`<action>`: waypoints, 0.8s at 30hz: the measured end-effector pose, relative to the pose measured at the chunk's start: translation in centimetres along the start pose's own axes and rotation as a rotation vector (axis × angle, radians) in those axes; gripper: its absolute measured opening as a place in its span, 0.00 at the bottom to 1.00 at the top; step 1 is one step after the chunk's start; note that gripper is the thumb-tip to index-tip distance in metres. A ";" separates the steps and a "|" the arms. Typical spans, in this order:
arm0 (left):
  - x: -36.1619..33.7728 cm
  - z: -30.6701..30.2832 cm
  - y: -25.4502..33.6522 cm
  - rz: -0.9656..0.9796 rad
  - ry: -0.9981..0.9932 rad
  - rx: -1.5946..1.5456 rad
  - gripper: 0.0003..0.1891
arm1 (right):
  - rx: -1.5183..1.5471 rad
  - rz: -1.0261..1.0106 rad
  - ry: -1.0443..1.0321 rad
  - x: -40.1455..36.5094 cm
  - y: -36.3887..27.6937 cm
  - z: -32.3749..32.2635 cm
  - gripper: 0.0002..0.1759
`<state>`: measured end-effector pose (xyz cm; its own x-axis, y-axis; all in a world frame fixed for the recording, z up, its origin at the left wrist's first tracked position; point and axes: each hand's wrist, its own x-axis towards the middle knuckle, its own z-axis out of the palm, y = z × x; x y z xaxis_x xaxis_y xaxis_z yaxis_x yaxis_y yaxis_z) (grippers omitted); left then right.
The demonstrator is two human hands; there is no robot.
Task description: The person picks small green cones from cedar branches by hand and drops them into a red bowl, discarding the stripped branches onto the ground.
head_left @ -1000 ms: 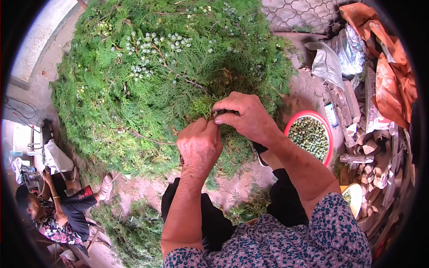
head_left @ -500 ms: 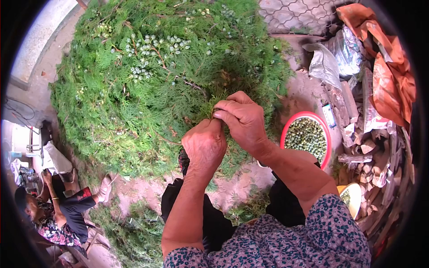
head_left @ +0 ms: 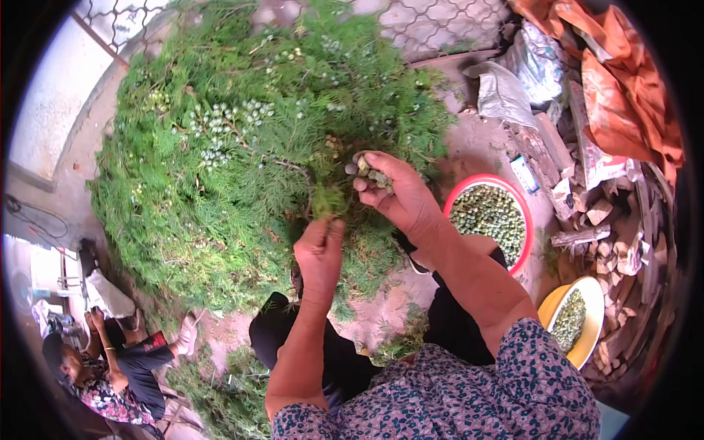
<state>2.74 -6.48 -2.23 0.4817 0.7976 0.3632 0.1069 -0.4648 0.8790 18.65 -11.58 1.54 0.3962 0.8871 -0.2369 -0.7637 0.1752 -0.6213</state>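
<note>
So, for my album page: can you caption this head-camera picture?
Right hand cups green cones while left hand pinches a sprig at a heap of leafy branches, red basin of cones alongside.

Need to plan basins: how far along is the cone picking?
Done: round red plastic basin nearly full of green cones, yellow bowl partly. In hand: right hand cups a few picked cones; left hand pinches a green sprig. Left: the big green branch pile carries many pale cone clusters.
</note>
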 end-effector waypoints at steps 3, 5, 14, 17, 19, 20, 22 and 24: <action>-0.3 0.0 3.0 -0.439 -0.058 -0.406 0.11 | 0.259 0.024 -0.035 -1.9 -0.8 -0.2 0.09; -1.0 0.6 4.0 -0.504 0.002 -0.742 0.18 | 0.298 0.038 -0.018 -2.9 -1.0 -1.0 0.10; -7.8 1.3 3.6 -0.643 -0.121 -1.248 0.18 | 0.188 -0.134 0.296 -10.7 -5.6 -5.3 0.22; -8.0 0.3 4.1 -0.681 -0.175 -1.513 0.07 | 0.192 -0.256 0.415 -12.6 -7.1 -10.2 0.22; -8.7 -0.9 4.3 -0.663 -0.181 -1.534 0.07 | 0.286 -0.289 0.587 -13.8 -7.4 -12.4 0.22; -9.1 -1.3 4.4 -0.650 -0.193 -1.565 0.07 | 0.247 -0.296 0.521 -13.7 -7.3 -15.9 0.24; -9.6 -2.1 4.8 -0.667 -0.138 -1.610 0.07 | 0.284 -0.334 0.724 -13.5 -7.0 -19.9 0.24; -9.9 -2.9 4.4 -0.621 -0.084 -1.691 0.08 | 0.328 -0.361 0.870 -14.2 -6.9 -21.1 0.24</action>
<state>-4.07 -15.27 -1.03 0.7652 0.6395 -0.0747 -0.6135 0.7594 0.2167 29.07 -34.36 -6.55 0.7679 0.1585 -0.6207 -0.5748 0.5982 -0.5584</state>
